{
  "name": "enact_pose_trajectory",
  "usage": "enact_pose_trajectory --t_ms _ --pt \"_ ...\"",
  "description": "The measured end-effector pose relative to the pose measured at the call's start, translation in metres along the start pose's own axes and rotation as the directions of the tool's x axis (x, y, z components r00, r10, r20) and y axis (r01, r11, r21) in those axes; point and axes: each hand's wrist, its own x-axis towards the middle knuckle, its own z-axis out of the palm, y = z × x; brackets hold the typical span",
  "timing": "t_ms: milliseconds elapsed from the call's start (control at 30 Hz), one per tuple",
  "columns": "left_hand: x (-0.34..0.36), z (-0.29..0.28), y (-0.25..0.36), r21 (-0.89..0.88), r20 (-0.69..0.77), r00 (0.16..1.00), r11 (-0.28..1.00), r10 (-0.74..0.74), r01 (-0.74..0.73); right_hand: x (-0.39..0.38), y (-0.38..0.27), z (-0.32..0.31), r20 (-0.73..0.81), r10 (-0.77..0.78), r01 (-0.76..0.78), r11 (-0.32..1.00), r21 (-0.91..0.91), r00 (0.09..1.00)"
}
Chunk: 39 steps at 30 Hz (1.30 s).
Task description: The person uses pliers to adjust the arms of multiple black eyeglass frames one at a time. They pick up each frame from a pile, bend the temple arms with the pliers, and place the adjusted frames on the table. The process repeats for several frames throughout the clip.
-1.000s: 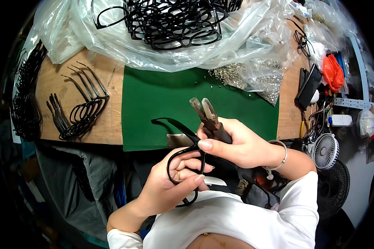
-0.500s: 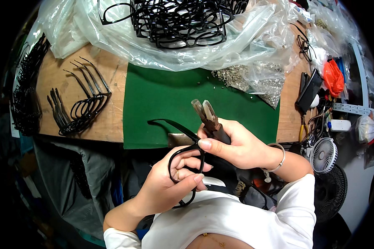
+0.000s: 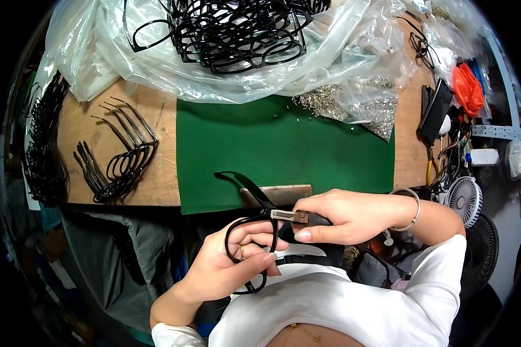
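My left hand (image 3: 237,257) is closed round the bridge and lower part of a black glasses frame (image 3: 228,243), which hangs over the bench's near edge. One temple arm of this frame sticks out forward across the green mat (image 3: 283,141). In my right hand (image 3: 347,217) is a pair of pliers (image 3: 302,217) with pale-lined jaws and dark handles. Its jaws point left and sit at the hinge corner of the frame, where the temple meets the rim. Whether they pinch the hinge cannot be made out.
Beyond the mat, black glasses frames (image 3: 231,40) heap on clear plastic sheeting (image 3: 104,58). Small metal bits (image 3: 321,101) spill from a clear bag. More frames (image 3: 127,162) stand stacked at left. A phone (image 3: 434,113), yellow-handled pliers (image 3: 430,168) and a small fan (image 3: 464,194) are at right.
The pliers have swung from pointing up and away to pointing left, their jaws now at the frame's hinge. My right fingers have left the frame. The left hand keeps its hold.
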Motion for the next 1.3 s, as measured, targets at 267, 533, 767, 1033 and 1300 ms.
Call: enact_pose_trajectory --t_ms 267,533,767,1033,1300 --pt "0.003 0.007 -0.001 0.041 -0.039 0.999 0.998 -0.036 0.037 0.007 -0.001 0.004 -0.135 0.004 -0.027 0.985 -0.173 0.991" --pt "0.006 0.013 0.001 -0.012 -0.094 0.995 1.0 -0.024 0.023 0.006 0.001 -0.001 -0.17 -0.013 -0.018 0.984 -0.175 0.985" --pt "0.009 0.009 0.012 0.035 -0.087 0.996 0.999 -0.03 0.033 0.017 0.023 -0.021 -0.401 -0.006 -0.106 0.961 -0.257 0.916" --pt "0.024 -0.043 0.025 0.723 -0.299 0.782 0.665 0.546 -0.188 0.03 0.03 -0.011 -0.531 -0.028 -0.129 0.958 -0.256 0.847" --pt "0.02 -0.115 0.067 0.724 -0.412 0.601 0.646 0.685 -0.241 0.035 0.028 -0.002 -0.55 -0.063 -0.137 0.939 -0.315 0.833"
